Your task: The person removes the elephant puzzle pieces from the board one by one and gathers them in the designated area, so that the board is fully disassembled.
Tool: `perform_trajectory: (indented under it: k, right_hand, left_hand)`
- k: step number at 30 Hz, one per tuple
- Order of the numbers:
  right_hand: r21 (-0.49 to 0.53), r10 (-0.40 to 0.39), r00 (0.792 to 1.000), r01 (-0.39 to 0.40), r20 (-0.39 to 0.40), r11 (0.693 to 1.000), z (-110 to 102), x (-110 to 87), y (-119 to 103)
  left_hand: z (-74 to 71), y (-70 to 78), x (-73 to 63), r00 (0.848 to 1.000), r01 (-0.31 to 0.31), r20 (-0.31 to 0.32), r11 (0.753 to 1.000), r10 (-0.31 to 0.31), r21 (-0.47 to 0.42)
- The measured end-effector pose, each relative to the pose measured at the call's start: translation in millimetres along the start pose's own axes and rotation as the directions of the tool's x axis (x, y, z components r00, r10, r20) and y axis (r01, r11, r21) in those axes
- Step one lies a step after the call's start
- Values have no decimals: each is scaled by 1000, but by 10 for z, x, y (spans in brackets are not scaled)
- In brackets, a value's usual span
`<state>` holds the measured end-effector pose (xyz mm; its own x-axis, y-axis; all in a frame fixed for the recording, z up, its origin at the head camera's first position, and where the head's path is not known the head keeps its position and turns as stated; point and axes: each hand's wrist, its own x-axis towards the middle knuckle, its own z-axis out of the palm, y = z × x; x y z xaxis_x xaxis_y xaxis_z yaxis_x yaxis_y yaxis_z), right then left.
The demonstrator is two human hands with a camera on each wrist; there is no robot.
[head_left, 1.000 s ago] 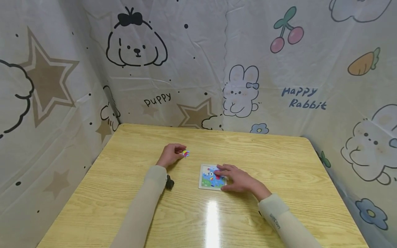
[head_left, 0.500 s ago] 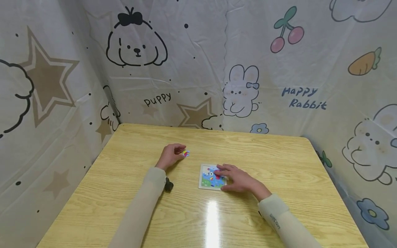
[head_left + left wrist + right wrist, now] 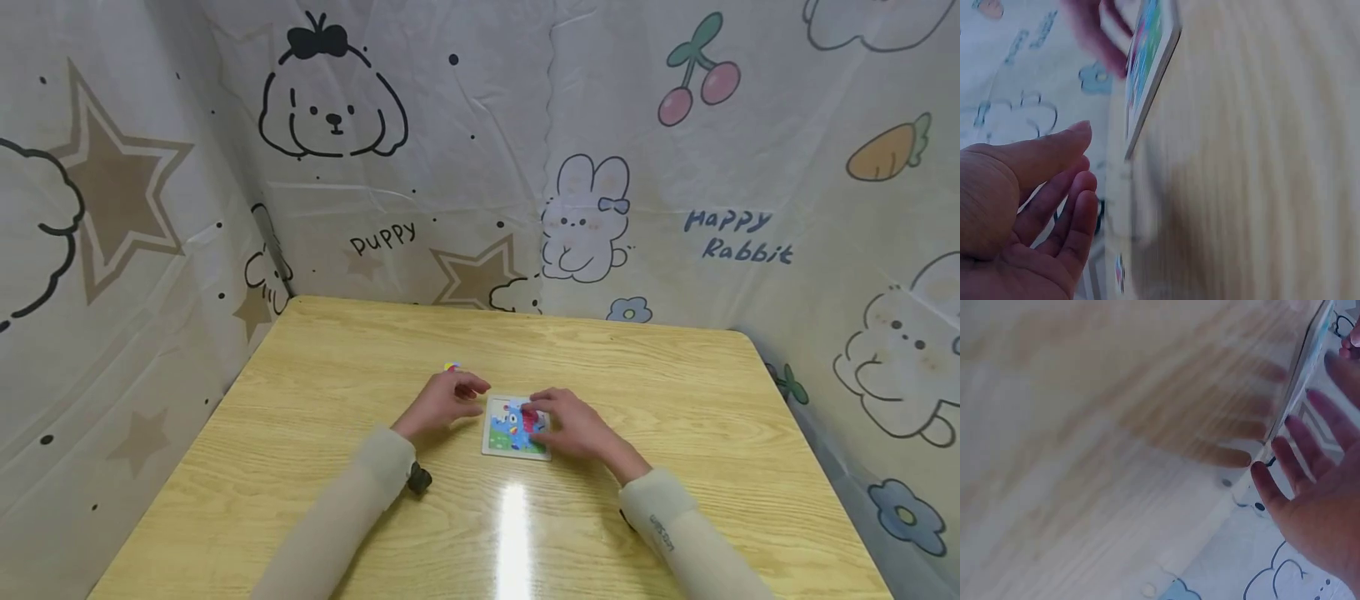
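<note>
A framed jigsaw puzzle point(image 3: 498, 440) with a blue animal picture lies flat on the table. My left hand point(image 3: 442, 407) is just left of it, with nothing between thumb and fingers; the left wrist view shows this hand point(image 3: 1035, 206) relaxed and apart from the puzzle point(image 3: 1147, 81). Behind my left hand a small colourful puzzle piece point(image 3: 452, 366) lies on the table, partly hidden in the head view. My right hand point(image 3: 573, 423) has its fingers over the puzzle's right side. In the right wrist view these fingers point(image 3: 1300, 465) are spread along the puzzle's edge; contact is hard to tell.
The wooden table point(image 3: 637, 375) extends around both hands, with a bright light reflection in front of the puzzle. A printed curtain point(image 3: 465, 167) hangs along the table's back and sides. A small black object point(image 3: 419, 478) sits at the left cuff.
My left hand has let go of the puzzle piece, leaving it on the table, and has moved right and nearer to the puzzle. The right hand has shifted slightly, uncovering more of the picture.
</note>
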<state>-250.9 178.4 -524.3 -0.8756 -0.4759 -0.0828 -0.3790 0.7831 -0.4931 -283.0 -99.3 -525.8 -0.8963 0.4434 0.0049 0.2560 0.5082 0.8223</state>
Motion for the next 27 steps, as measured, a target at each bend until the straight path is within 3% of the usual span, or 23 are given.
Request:
perform_trajectory:
  k: [7,16,27]
  right_hand:
    - [-40,19,995,-22,-94,999,75,95,-60]
    - [-106,56,992,-68,-112,992,112,151,-130]
    - [-122,73,990,-87,-122,989,126,139,-173]
  left_hand:
    - [171,101,-53,998,-11,69,1000,10,25]
    - [272,75,-38,999,-6,39,995,3,98]
    - [301,95,-30,999,-15,42,995,11,96]
